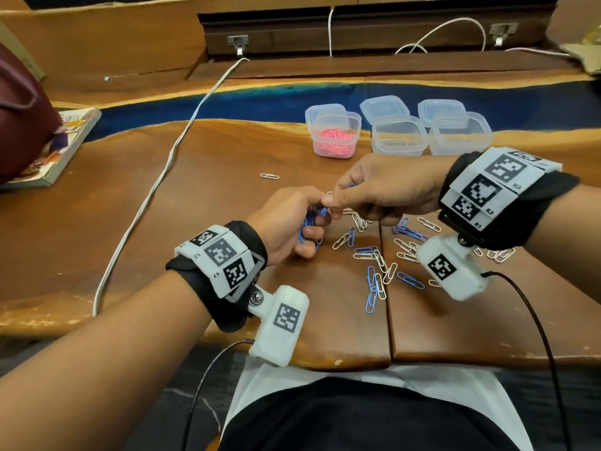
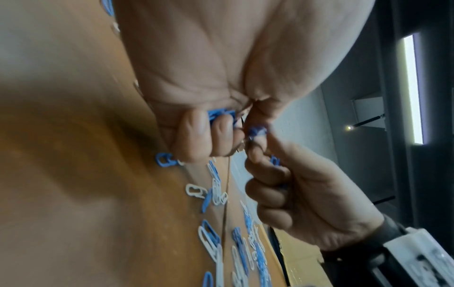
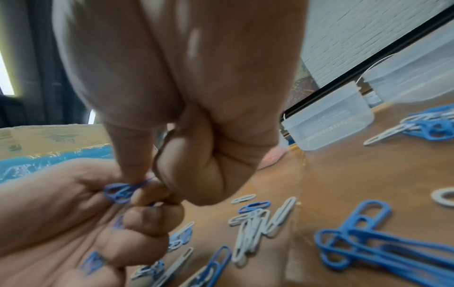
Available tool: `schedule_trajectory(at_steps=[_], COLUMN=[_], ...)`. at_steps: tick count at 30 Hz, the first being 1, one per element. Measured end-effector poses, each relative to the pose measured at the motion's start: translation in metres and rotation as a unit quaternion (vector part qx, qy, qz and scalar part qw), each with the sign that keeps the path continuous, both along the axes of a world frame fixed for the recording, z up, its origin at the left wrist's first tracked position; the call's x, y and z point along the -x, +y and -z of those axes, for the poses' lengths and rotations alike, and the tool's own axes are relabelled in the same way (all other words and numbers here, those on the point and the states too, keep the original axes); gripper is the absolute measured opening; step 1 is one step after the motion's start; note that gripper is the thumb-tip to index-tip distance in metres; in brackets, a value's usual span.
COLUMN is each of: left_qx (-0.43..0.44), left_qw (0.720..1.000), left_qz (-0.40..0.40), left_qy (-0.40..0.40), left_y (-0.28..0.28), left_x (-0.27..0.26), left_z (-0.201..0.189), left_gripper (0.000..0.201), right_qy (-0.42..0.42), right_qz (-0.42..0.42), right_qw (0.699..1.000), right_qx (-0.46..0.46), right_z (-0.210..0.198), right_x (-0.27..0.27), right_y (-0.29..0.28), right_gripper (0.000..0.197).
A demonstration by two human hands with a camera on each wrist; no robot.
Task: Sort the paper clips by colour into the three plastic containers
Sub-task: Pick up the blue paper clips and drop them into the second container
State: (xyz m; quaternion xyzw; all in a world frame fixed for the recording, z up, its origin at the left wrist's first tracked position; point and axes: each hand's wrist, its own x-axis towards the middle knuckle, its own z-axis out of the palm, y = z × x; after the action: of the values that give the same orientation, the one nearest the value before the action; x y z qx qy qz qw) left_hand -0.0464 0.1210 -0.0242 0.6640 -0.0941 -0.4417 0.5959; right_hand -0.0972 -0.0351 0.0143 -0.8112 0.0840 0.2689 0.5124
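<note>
My left hand point(image 1: 310, 222) curls round a bundle of blue paper clips point(image 1: 305, 226), seen in the left wrist view as blue clips point(image 2: 221, 114) under the bent fingers. My right hand point(image 1: 333, 203) meets it, thumb and forefinger pinching a blue clip point(image 3: 117, 192) at the left fingertips. Loose blue and white clips point(image 1: 377, 258) lie scattered beneath and to the right of both hands. Behind stand three clear containers: the left one point(image 1: 317, 148) holds pink clips point(image 1: 335, 135), the middle one point(image 1: 398, 138) shows a few pale clips, and the right one point(image 1: 460, 135) looks bare.
Two clear lids point(image 1: 383, 107) point(image 1: 440, 109) lie behind the containers. A single white clip point(image 1: 269, 176) sits apart to the left. A white cable point(image 1: 169, 164) crosses the table's left side, near a book point(image 1: 61, 144) and a dark red bag point(image 1: 19, 118).
</note>
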Motion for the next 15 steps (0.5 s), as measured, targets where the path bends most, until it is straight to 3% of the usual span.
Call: schedule_trajectory(at_steps=[6, 8, 12, 15], left_qx=[0.012, 0.028, 0.054, 0.051], left_qw=[0.997, 0.996, 0.991, 0.992], left_qz=[-0.049, -0.047, -0.033, -0.042], left_qy=[0.052, 0.070, 0.114, 0.106], left_y=[-0.021, -0.027, -0.053, -0.079], left_x=[-0.007, -0.013, -0.031, -0.048], left_z=[-0.005, -0.008, -0.021, -0.040], left_gripper=[0.019, 0.023, 0.028, 0.029], right_qy=[-0.061, -0.046, 0.019, 0.003], right_qz=[0.024, 0.043, 0.159, 0.226], right_qw=[0.994, 0.995, 0.987, 0.970], right_qx=[0.085, 0.076, 0.004, 0.087], right_z=[-0.002, -0.006, -0.027, -0.040], right_x=[-0.011, -0.015, -0.030, -0.050], right_y=[0.012, 0.009, -0.028, -0.062], right_gripper=[0.029, 0.027, 0.026, 0.024])
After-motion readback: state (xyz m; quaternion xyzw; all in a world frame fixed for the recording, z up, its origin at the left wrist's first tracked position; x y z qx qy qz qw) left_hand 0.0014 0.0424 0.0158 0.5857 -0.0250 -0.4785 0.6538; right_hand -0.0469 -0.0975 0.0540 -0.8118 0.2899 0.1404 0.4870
